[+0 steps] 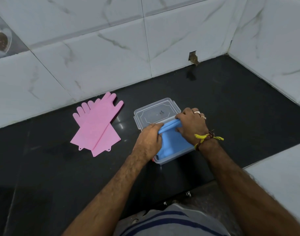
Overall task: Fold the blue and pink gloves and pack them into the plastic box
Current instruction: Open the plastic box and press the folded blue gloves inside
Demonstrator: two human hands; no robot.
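Note:
Folded blue gloves (171, 142) lie inside the clear plastic box (164, 161) on the black counter, their folded edge raised at the far side. My left hand (149, 140) grips the left end of that fold, and my right hand (192, 123) grips the right end. The box's clear lid (156, 111) lies flat just behind the box. Two pink gloves (96, 125) lie flat and crossed on the counter to the left of the box, fingers pointing toward the wall.
The black counter (231, 108) runs to white marble-tiled walls at the back and right. A small hole (192, 57) is in the back wall. A white ledge (282, 176) sits at the right front.

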